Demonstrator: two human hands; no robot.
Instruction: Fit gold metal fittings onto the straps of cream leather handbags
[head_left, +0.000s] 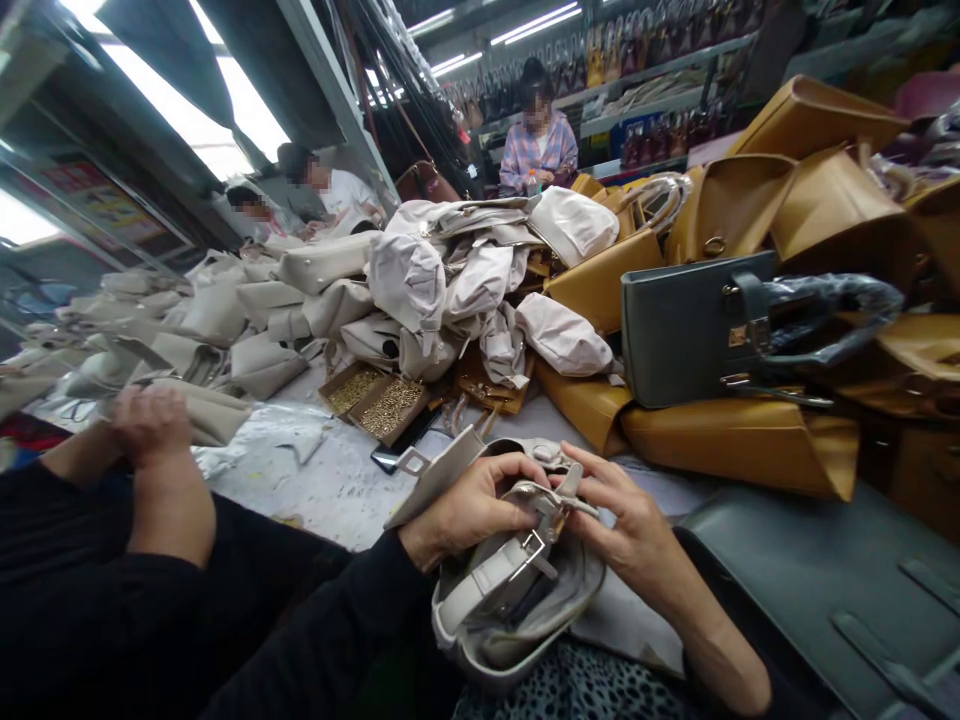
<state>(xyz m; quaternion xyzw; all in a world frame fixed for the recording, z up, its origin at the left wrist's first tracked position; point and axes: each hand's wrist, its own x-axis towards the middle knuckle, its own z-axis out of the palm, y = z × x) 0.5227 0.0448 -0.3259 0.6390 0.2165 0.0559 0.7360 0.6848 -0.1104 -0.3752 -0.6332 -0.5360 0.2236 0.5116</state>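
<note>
A light grey handbag [517, 610] lies open in front of me, over my lap at the table's edge. My left hand [480, 500] is closed on the bag's upper edge, thumb near a buckled strap [491, 580]. From the right, my right hand [619, 510] pinches a small strap end [574, 482] of the same bag close to my left fingertips. The bag's flap [439, 475], with a metal frame on it, sticks out past my left wrist. Fingers partly cover the spot where the hands meet.
Two boxes of small brass-coloured fittings [386, 405] stand beyond my hands, near a dark phone [386, 458]. White bags [409, 280] are heaped behind; tan bags [705, 440] and a dark green handbag [690, 330] lie right. A co-worker's hands [154, 425] are at left. Several people sit farther back.
</note>
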